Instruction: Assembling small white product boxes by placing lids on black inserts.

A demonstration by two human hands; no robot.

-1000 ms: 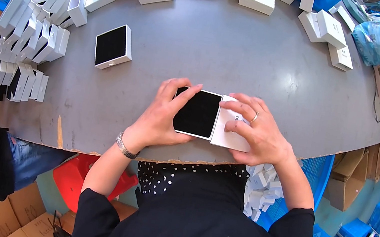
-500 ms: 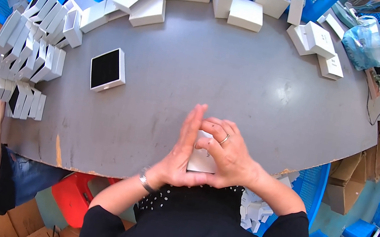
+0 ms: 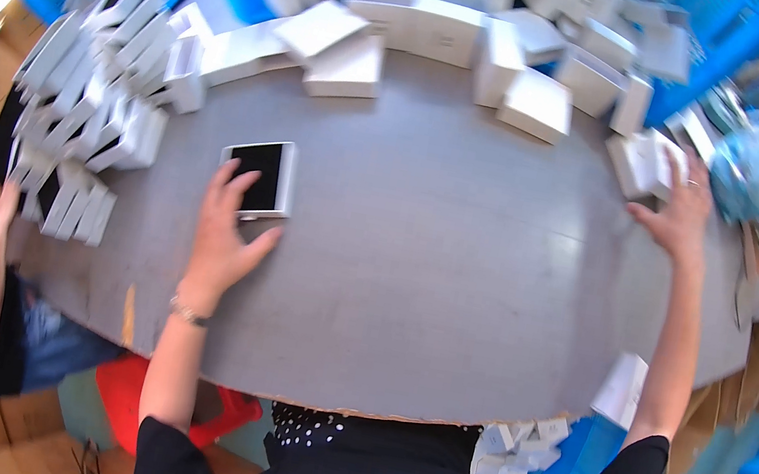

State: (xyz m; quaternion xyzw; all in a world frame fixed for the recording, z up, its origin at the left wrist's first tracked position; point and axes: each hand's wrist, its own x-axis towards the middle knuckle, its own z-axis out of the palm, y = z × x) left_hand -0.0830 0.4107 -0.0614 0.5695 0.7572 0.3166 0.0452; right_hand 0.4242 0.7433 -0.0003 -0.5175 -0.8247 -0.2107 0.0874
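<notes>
While both arms extend, we log: left hand (image 3: 222, 235) spread flat, fingertips touching black-faced white box (image 3: 259, 178) at centre-left, long axis running up-frame | right hand (image 3: 677, 210) spread, touching white boxes (image 3: 651, 165) upper right | grey table (image 3: 438, 247).

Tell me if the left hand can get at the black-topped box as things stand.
Probably yes. The left hand already has its fingers on the black-topped box, and the bare table around it leaves the way free. The right hand is far off at the white boxes.
</notes>
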